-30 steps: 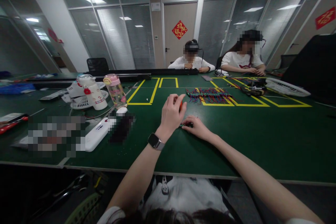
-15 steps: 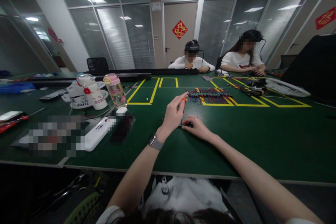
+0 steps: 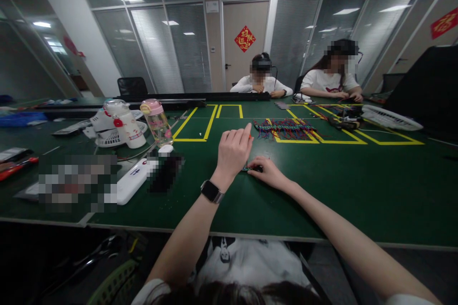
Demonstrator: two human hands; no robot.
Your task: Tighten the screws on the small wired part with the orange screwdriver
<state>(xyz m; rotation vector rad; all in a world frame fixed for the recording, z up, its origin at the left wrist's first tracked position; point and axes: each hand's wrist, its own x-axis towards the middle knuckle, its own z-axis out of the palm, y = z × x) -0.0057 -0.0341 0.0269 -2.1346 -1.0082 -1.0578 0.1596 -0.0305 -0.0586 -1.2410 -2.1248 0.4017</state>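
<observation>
My left hand (image 3: 233,152), a dark watch on its wrist, is closed around an orange-handled screwdriver (image 3: 250,137); most of the handle is hidden behind the fingers. Its thin shaft points down to a small green circuit board (image 3: 245,169) on the table. My right hand (image 3: 266,171) pinches the board's right side, where a dark part shows under the fingertips. Whether the screwdriver's tip sits in a screw is too small to tell. Beyond the hands lies a row of similar green boards with red and blue wires (image 3: 286,127).
The green table (image 3: 339,190) carries yellow tape outlines (image 3: 189,140). At left stand a white bottle (image 3: 132,126), a pink-lidded bottle (image 3: 157,124) and a long white device (image 3: 132,181). A white fan guard (image 3: 391,118) lies at right. Two people sit across the table.
My left hand has rotated around the screwdriver, so its back and the watch face now turn toward me. My right hand stays on the circuit board.
</observation>
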